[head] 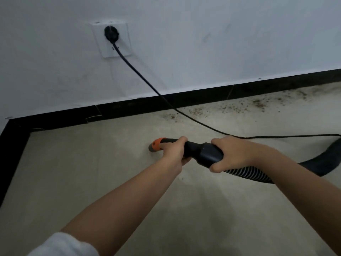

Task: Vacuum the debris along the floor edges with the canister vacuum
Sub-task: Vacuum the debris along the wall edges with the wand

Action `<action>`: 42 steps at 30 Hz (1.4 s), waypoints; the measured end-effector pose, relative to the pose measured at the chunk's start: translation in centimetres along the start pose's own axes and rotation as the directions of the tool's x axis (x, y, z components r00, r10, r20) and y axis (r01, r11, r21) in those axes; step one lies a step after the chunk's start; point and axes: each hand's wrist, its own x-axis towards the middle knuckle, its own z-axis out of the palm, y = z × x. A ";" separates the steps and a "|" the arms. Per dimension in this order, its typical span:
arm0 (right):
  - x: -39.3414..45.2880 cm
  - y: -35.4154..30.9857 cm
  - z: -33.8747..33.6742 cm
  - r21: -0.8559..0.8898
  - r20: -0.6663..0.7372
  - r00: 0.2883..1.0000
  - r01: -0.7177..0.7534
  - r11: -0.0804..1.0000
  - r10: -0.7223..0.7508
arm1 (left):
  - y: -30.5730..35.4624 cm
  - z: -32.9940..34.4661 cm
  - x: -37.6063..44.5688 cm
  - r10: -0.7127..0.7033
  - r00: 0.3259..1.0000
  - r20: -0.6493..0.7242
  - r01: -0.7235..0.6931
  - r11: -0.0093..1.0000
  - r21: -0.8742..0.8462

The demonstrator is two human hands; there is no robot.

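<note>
I hold the black vacuum nozzle (203,151) with both hands above the pale floor. My left hand (174,151) grips it near the orange and grey tip (156,144), which points left toward the corner. My right hand (234,154) grips the black cuff where the ribbed hose (247,172) begins. The hose curves away to the right edge. Brown debris (228,108) lies scattered along the black skirting (184,98) to the upper right, apart from the tip. The canister itself is out of view.
The black power cord (140,74) runs from a plug (111,33) in the white wall socket down across the skirting and along the floor to the right. The skirting turns a corner (13,130) at the left.
</note>
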 end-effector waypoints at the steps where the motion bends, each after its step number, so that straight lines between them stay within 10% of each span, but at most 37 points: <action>1: -0.4 0.5 0.1 0.003 -0.011 1.000 -0.013 1.000 0.013 | -0.2 0.7 0.0 0.004 0.999 0.035 -0.005 1.000 0.019; 13: 1.9 2.0 4.9 0.048 -0.223 0.971 -0.081 0.996 0.090 | -0.3 1.2 2.9 0.112 0.982 0.152 -0.139 0.975 0.174; 42: 7.7 2.9 3.0 0.198 -0.239 0.966 -0.056 0.979 0.103 | 2.9 3.4 8.1 0.235 0.971 0.035 -0.231 0.904 0.360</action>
